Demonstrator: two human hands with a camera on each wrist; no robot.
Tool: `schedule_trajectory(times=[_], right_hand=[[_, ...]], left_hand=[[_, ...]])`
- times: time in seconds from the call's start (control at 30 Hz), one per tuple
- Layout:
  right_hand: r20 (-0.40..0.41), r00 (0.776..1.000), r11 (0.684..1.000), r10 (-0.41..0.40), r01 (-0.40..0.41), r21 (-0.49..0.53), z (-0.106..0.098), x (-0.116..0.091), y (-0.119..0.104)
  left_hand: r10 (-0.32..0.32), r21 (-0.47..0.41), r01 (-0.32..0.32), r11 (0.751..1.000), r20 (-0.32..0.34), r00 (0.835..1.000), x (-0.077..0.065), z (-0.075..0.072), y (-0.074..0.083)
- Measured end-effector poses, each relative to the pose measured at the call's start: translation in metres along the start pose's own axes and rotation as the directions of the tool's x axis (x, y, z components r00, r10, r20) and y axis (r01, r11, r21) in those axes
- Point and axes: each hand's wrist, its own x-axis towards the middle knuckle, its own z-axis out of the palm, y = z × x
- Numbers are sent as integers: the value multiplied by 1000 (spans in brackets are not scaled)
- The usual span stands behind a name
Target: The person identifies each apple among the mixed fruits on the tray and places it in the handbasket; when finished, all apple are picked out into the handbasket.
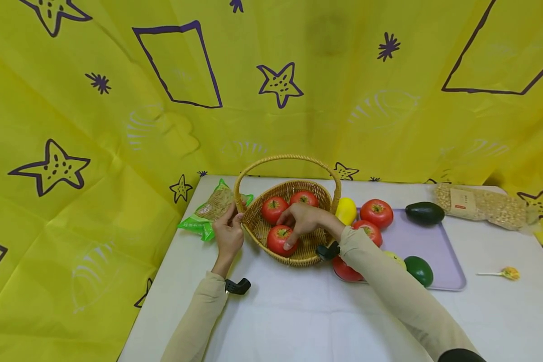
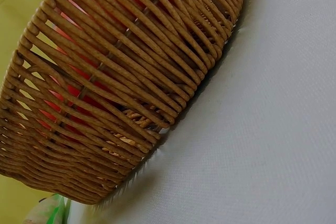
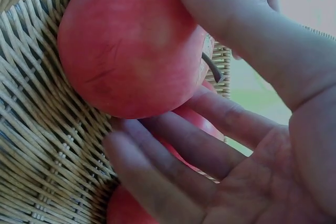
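Observation:
A woven wicker basket (image 1: 259,232) with a tall hooped handle (image 1: 289,157) stands on the table and holds three red apples. My left hand (image 1: 229,235) grips the basket's left edge where the handle joins it. Inside the basket, my right hand (image 1: 304,219) has its thumb on the front apple (image 1: 278,245) and its fingers around the far side. The right wrist view shows this apple (image 3: 126,51) against the wicker, stem toward the palm. Two more apples, one at the left (image 1: 273,207) and one at the back (image 1: 304,198), lie behind it. Wicker fills the left wrist view, hiding the left fingers.
Right of the basket, a lilac tray (image 1: 450,271) bears red apples (image 1: 376,213), an avocado (image 1: 424,213), a green fruit (image 1: 418,271) and a yellow item (image 1: 346,211). A green packet (image 1: 212,208) lies left; a grain bag (image 1: 488,206) and a lollipop-like item (image 1: 510,273) lie right.

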Motion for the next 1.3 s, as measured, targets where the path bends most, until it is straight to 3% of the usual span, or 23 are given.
schedule_trajectory(times=[0.23,0.47,0.77,1.0,1.17,1.3], right_hand=[[-15,1000,999,1,-1,-47,-1,-7,-4],[-80,995,992,-59,49,-117,-3,-29,-12],[-175,966,981,-190,195,12,-9,-79,-14],[-271,946,975,-179,208,81,-15,-110,-3],[-362,912,976,-191,217,33,-19,-130,9],[-471,853,970,-224,244,-20,-24,-146,20]], left_hand=[[0,9,0,1000,-1,1000,0,1,-1],[-22,23,22,999,-11,1000,0,0,1],[1,66,0,998,-16,1000,-1,0,4],[9,16,-9,1000,-9,1000,-2,1,2],[13,36,-13,999,-12,1000,-3,1,2],[8,50,-8,999,-13,1000,-2,1,3]])
